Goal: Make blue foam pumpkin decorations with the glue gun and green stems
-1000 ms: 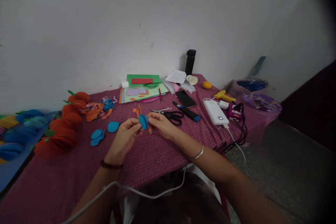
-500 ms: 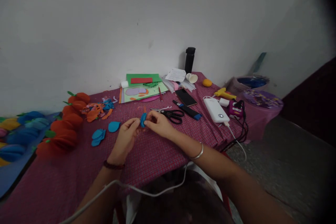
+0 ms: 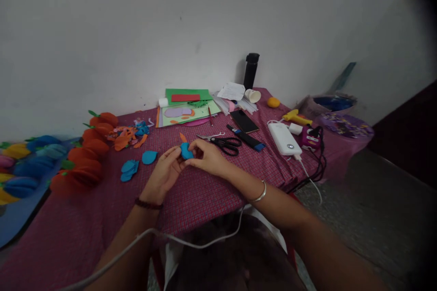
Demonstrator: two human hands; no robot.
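Note:
Between my two hands, over the front middle of the table, is a small blue craft piece [image 3: 186, 151], perhaps foam or paper. My left hand [image 3: 166, 169] pinches its left side with thumb and fingers. From the other side my right hand [image 3: 206, 158] grips it between thumb and fingertips. To the left lie a single blue teardrop cutout [image 3: 149, 157] and a small stack of blue cutouts [image 3: 129, 170]. A small orange cutout [image 3: 183, 137] rests just beyond my hands. Black-handled scissors [image 3: 228, 145] lie right of them, blades pointing left.
Orange pumpkin-shaped crafts [image 3: 97, 148] line the left, beside a blue tray [image 3: 20, 223] of colourful ones. Scraps [image 3: 126, 137], craft sheets [image 3: 191, 95], a phone [image 3: 244, 121], a black bottle [image 3: 251, 72], a yellow glue gun [image 3: 297, 117] and a white power bank [image 3: 284, 138] surround the work area. A white cable [image 3: 191, 248] crosses my lap.
The blue piece has turned and now shows a broader face toward me. My fingers have shifted around it. The whole view has moved slightly.

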